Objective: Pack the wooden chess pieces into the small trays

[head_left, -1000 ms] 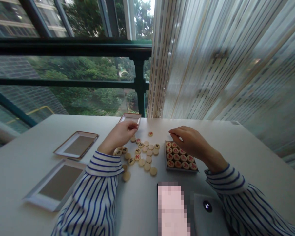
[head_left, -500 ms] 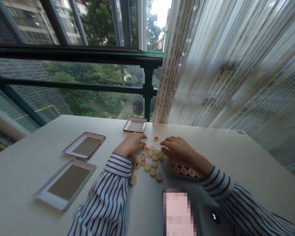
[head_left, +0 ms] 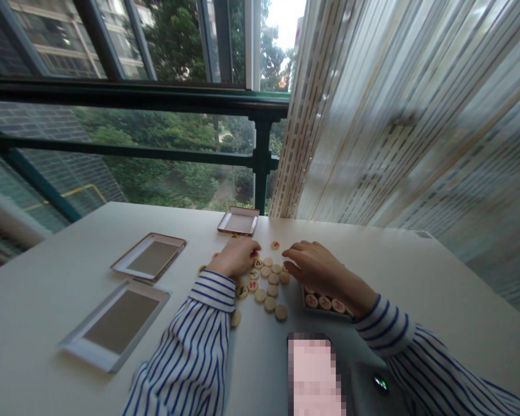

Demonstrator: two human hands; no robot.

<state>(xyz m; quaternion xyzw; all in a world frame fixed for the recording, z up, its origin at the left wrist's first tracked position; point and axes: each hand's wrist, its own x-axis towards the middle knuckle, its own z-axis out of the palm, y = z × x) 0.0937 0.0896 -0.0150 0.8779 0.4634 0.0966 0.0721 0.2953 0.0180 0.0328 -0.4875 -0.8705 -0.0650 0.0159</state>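
Several round wooden chess pieces point(head_left: 269, 288) with red or black characters lie loose on the white table point(head_left: 47, 300). My left hand point(head_left: 234, 257) rests curled over the far left of the pile, fingertips pinched on a red-marked piece. My right hand point(head_left: 314, 267) hovers palm down over the right edge of the pile, fingers bent and together; nothing shows in them. It hides most of a small tray point(head_left: 327, 304) packed with red-marked pieces. Both arms wear blue-and-white striped sleeves.
A small empty box tray point(head_left: 238, 221) stands at the table's far edge. Two flat box lids point(head_left: 149, 256) point(head_left: 116, 322) lie at the left. A grey device with a green light point(head_left: 380, 385) sits at the near edge. Striped curtain right, window railing behind.
My right hand has left the tray of red pieces and gone left to the loose pile. My left hand drew back slightly and curled tighter. The camera tilted up.
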